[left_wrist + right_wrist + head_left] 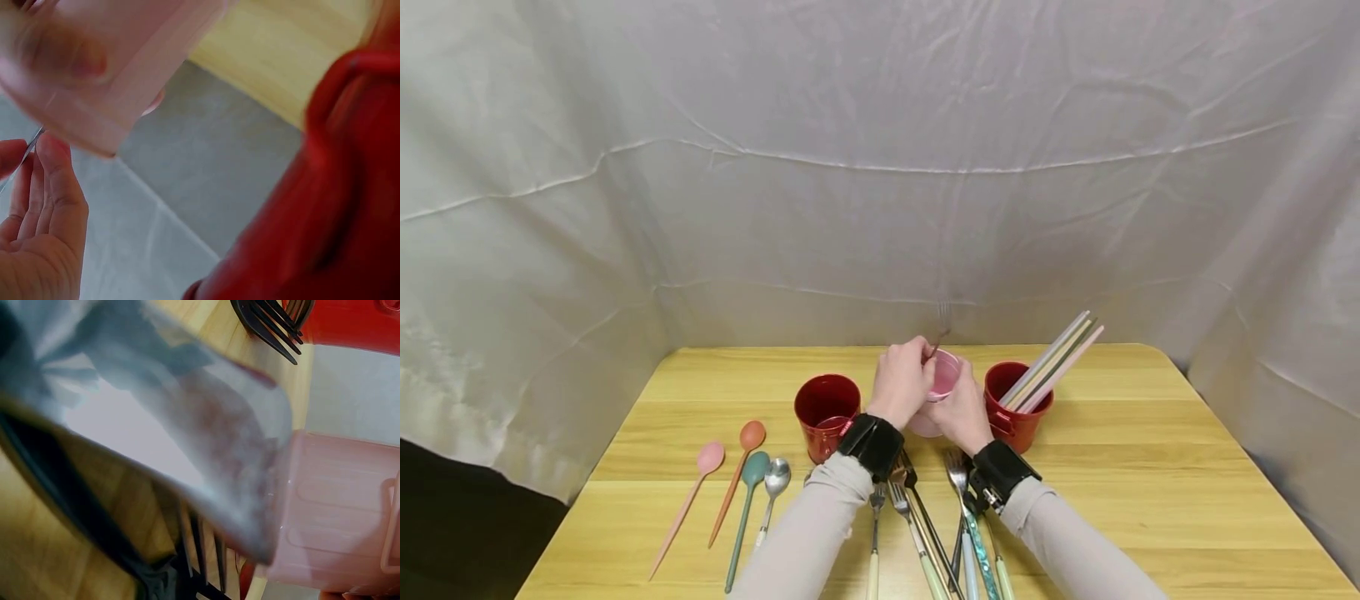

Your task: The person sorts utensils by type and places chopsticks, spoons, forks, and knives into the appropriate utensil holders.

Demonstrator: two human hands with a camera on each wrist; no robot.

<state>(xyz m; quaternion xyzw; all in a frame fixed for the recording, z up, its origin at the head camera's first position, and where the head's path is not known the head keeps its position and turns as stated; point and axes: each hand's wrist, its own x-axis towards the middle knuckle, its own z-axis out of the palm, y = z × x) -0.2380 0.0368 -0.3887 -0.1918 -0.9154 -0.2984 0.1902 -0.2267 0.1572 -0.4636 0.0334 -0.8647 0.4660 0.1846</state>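
Lying nearest on the wooden table, several forks spread between the forearms. Beyond them, the right hand grips the pink bucket between two red buckets. Just left of its rim, the left hand pinches a slim fork between thumb and fingers, its tines pointing up toward the far side.

buckets flanking pink cup, free tabletop right

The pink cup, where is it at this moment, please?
In the head view, the pink cup is slightly right of centre, in the right grip, between the left red bucket and the right red bucket.
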